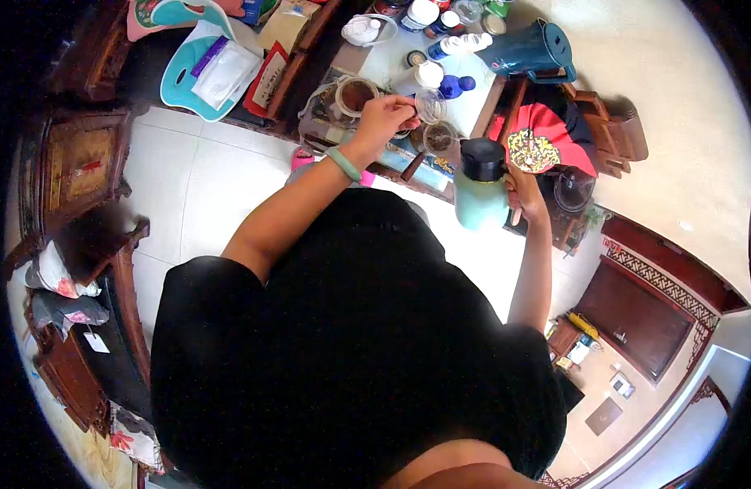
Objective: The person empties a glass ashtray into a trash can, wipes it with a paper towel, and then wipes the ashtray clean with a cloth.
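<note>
My right hand (524,196) is wrapped round the handle of a mint-green thermos jug (480,204) with a black top, held in front of the table edge. My left hand (384,124), with a green bangle at the wrist, has its fingers closed at the rim of a clear round lid (430,106). Just below the lid is a clear glass cup (439,138) with dark contents, left of the jug's top. To the left of my fingers stands a round container (356,95) with a brown inside. Its lower edge is partly hidden by my hand.
Several bottles and jars crowd the table's back, with a dark teal pitcher (530,50) at the right. A red cloth (547,138) lies beside the right edge. A turquoise stool (184,77) with a tissue pack (226,73) stands left. Carved wooden seats line the far left.
</note>
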A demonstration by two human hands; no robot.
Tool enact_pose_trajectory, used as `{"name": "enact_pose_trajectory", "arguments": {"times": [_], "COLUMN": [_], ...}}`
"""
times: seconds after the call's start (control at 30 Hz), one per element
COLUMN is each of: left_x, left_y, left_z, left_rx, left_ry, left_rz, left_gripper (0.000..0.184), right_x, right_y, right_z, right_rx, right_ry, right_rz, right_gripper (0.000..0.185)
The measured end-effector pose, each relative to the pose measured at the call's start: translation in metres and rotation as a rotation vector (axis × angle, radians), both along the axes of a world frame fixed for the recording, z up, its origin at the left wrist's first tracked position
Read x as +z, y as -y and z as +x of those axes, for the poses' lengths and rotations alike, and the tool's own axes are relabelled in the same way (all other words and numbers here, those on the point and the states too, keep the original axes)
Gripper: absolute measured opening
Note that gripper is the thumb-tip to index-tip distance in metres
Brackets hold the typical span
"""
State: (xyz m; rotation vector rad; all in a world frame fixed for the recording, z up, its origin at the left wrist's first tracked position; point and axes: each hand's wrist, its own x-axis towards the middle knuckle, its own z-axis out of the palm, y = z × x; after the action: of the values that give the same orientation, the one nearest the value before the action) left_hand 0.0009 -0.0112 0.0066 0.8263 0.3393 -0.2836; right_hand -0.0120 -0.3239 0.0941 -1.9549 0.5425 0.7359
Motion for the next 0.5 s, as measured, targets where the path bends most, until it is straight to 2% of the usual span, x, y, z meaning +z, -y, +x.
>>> {"name": "enact_pose_trajectory", "arguments": {"times": [0.1, 0.2, 0.27, 0.3, 0.37, 0.5], "left_x": [-0.002, -0.001, 0.002, 0.002, 0.003, -0.001], "left_y": [0.001, 0.001, 0.0, 0.0, 0.002, 0.001], "left_z": [0.0, -0.001, 0.0, -0.001, -0.002, -0.002], "left_rx": [-0.006, -0.013, -0.019, -0.018, -0.021, -0.073], "left_ry": [-0.004, -0.002, -0.004, 0.001, 0.008, 0.029], "left_rz": [-0.001, 0.006, 0.019, 0.011, 0.003, 0.049], "left_gripper": [0.016, 0.016, 0.016, 0.016, 0.016, 0.017], "right_x": [-0.003, -0.004, 0.0, 0.006, 0.002, -0.007], "right_y": [0.008, 0.004, -0.005, -0.015, -0.012, -0.012], "right_z": [-0.015, -0.033, -0.043, -0.048, -0.061, -0.074], "right_rx": [-0.147, -0.217, -0.304, -0.337, -0.354, -0.509], "right_ry": [-0.074, -0.037, 0.083, 0.129, 0.235, 0.281], "right_rz": [0.052, 0.036, 0.101, 0.021, 0.058, 0.122], "right_gripper": [0.046, 0.049, 0.051, 0.052, 0.052, 0.05]}}
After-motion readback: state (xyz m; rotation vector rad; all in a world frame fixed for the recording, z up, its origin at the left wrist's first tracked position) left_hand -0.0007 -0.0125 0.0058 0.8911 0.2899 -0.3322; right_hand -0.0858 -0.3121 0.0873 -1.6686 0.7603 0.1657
